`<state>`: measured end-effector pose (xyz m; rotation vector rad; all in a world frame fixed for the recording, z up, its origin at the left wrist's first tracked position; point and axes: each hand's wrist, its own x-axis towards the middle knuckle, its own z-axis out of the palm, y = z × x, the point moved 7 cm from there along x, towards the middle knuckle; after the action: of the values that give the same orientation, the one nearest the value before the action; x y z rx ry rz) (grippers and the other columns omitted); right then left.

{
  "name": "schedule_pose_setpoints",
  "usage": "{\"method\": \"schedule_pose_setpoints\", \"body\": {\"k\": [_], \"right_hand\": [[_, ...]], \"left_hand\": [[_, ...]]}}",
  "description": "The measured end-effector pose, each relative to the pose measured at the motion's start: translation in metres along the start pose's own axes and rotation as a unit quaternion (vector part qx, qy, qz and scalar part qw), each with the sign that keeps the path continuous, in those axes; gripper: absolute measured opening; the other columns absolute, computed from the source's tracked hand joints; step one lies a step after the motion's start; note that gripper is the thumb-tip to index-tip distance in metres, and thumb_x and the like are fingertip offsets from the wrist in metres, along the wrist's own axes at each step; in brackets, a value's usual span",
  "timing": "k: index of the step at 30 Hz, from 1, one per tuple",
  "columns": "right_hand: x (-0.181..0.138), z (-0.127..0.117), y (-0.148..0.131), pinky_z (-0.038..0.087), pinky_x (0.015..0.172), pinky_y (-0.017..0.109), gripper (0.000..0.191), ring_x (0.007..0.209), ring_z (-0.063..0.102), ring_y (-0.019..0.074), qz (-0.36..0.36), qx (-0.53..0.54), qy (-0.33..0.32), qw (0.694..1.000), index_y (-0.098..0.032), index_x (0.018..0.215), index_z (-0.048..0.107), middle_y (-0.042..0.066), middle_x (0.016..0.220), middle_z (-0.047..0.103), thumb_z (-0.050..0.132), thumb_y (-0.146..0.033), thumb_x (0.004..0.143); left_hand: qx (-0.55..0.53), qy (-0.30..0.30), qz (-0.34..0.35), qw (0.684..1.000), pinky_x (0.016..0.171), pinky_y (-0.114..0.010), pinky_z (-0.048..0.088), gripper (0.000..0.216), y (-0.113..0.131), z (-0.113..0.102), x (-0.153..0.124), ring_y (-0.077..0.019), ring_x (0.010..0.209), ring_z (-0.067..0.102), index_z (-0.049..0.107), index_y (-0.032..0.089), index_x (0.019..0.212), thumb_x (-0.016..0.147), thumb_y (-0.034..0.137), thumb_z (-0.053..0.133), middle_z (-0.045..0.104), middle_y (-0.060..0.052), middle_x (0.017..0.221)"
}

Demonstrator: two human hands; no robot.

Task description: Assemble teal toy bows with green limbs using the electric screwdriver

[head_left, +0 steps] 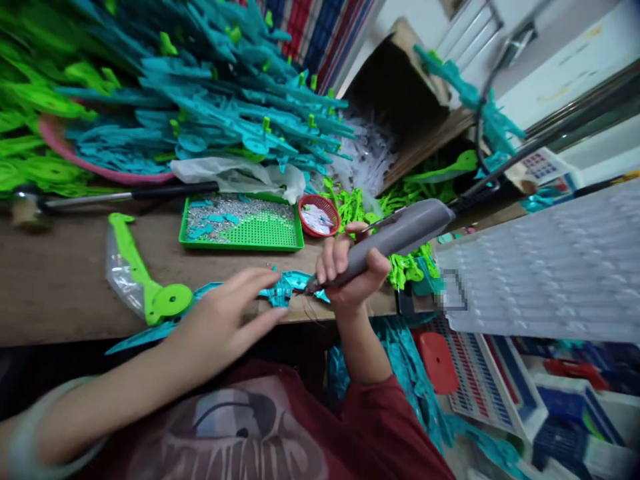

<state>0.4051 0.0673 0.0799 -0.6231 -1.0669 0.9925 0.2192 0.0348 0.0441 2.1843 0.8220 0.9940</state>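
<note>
My right hand [353,277] is wrapped round a grey electric screwdriver [400,241], which tilts down to the left. Its cable runs off to the upper right. The screwdriver's tip is close to a teal plastic part [280,291] at the table's front edge; I cannot tell whether they touch. Thumb and fingers of my left hand [233,307] grip this part and cover some of it. Just left of that hand lies a lime-green plastic part [170,300] with a round end, beside clear plastic film [127,287].
Behind my hands, a green perforated tray [240,247] holds small metal pieces, probably screws, and teal bits. A red basket [320,235] holds white pieces. A hammer [100,199] lies left. Teal parts [200,93] pile high at the back; a translucent white panel [545,260] stands right.
</note>
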Motion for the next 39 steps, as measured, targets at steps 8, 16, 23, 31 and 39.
{"method": "schedule_pose_setpoints", "body": {"k": [8,16,23,31,39], "right_hand": [[-0.037,0.018,-0.017,0.039,0.028,0.018,0.032,0.031,0.034,0.0099,0.004,0.182,-0.084,0.98,-0.025,0.105,0.059,-0.012,0.043,0.042,0.056,-0.045,0.081],[-0.005,-0.033,0.019,0.051,0.051,0.018,0.027,0.045,0.054,0.0073,0.017,-0.114,-0.003,0.993,-0.02,0.101,0.057,-0.011,0.056,0.056,0.06,-0.041,0.084],[-0.065,-0.079,-0.003,0.057,0.097,0.049,0.053,0.107,0.065,0.0262,-0.114,-0.432,0.113,0.887,-0.025,0.112,0.061,0.005,0.111,0.066,0.08,-0.037,0.064],[-0.219,-0.124,0.07,0.048,0.052,0.054,0.034,0.075,0.057,0.0349,-0.056,-0.372,0.241,0.895,-0.052,0.097,0.063,0.005,0.076,0.05,0.07,-0.053,0.063],[-0.216,-0.134,0.002,0.01,0.025,0.026,0.029,0.026,0.016,0.0112,0.182,-0.205,0.218,0.937,-0.043,0.099,0.069,-0.006,0.041,0.028,0.056,-0.057,0.078]], "left_hand": [[-0.103,-0.178,-0.009,0.979,0.076,-0.027,0.054,0.025,0.04,0.059,0.029,-0.0166,0.085,0.069,0.069,0.021,0.101,0.102,0.039,0.051,0.074,-0.002,0.096],[0.132,-0.148,-0.005,0.98,0.108,-0.052,0.048,0.054,-0.017,0.083,0.028,-0.0323,0.125,0.062,0.056,0.016,0.137,0.096,0.052,0.055,0.064,-0.018,0.135],[0.281,-0.106,0.047,0.953,0.102,-0.056,0.049,0.07,-0.055,0.105,-0.005,-0.0416,0.131,0.056,0.042,0.014,0.149,0.093,0.051,0.06,0.057,-0.025,0.143],[0.218,-0.082,0.044,0.971,0.101,-0.053,0.053,0.08,-0.057,0.078,-0.019,-0.0389,0.131,0.057,0.027,0.015,0.153,0.091,0.048,0.066,0.052,-0.025,0.147],[0.228,-0.084,0.047,0.969,0.1,-0.053,0.054,0.078,-0.056,0.079,-0.022,-0.0397,0.13,0.058,0.032,0.011,0.149,0.09,0.048,0.068,0.053,-0.027,0.145]]}}
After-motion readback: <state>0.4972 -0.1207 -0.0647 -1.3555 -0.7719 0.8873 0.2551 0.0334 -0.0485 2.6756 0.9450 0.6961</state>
